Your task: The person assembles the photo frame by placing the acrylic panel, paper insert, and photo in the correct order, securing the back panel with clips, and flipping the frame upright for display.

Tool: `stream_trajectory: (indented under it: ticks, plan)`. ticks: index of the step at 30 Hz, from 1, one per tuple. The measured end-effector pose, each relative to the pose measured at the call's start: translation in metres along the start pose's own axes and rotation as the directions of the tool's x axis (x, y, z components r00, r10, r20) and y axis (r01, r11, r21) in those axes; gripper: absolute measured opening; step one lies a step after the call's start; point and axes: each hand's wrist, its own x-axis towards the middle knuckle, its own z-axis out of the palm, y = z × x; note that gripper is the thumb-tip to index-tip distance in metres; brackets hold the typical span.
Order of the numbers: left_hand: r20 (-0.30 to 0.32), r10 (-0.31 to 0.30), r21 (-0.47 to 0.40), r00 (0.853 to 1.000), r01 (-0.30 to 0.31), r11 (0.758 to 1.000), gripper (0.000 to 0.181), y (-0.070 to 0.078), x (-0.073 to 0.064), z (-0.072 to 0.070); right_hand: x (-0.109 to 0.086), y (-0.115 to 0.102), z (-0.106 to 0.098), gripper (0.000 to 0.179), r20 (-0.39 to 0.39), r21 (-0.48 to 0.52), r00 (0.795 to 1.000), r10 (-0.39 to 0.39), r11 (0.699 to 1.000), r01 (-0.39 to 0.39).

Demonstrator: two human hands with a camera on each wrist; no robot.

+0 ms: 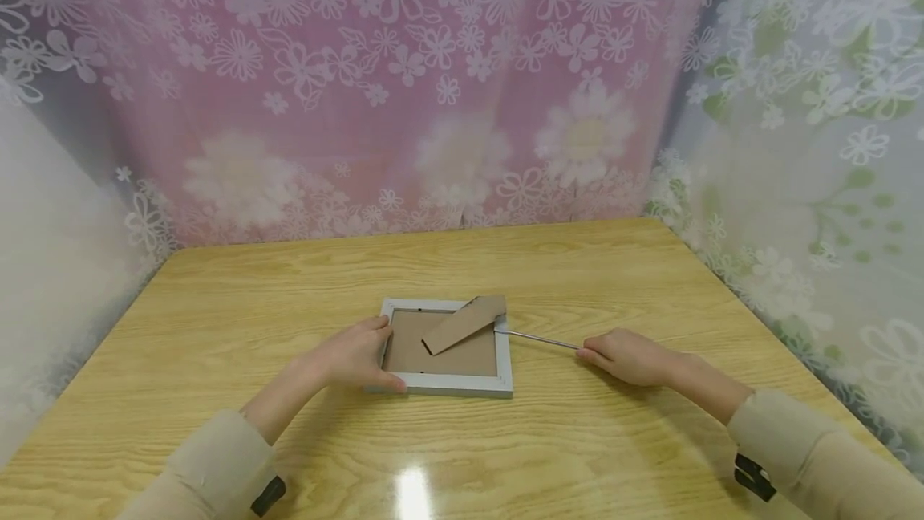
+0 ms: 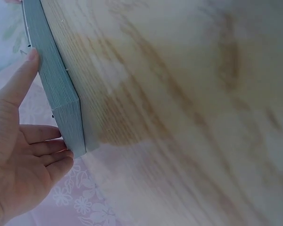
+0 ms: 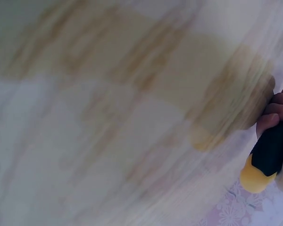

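The left hand (image 1: 354,355), thumb spread from curled fingers, grips a pale-grey rectangular picture frame (image 1: 462,361), brown back up, on a yellow wood-grain table (image 1: 549,440); the right hand (image 1: 628,357) wraps a black-and-yellow-handled tool (image 3: 271,147), its metal shaft (image 1: 541,339) at the frame's right side.

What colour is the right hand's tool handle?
The handle is black, yellow at its end; right wrist view.

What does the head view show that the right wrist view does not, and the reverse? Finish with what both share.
Only the head view shows the left hand gripping the picture frame, its cardboard easel stand and the screwdriver's metal shaft. Only the right wrist view shows the black-and-yellow screwdriver handle. Both show the right hand, the wood-grain table and floral curtain.
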Motion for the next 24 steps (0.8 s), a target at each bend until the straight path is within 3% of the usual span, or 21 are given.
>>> stream_trajectory:
  ticks: [24]
  plan:
    - [-0.013,-0.019,-0.015,1.000,0.018,1.000,0.097,-0.0007,-0.0018,0.0019,0.0061,0.0047,0.0061,0.029,0.005,-0.093,0.999,-0.050,0.994,0.051]
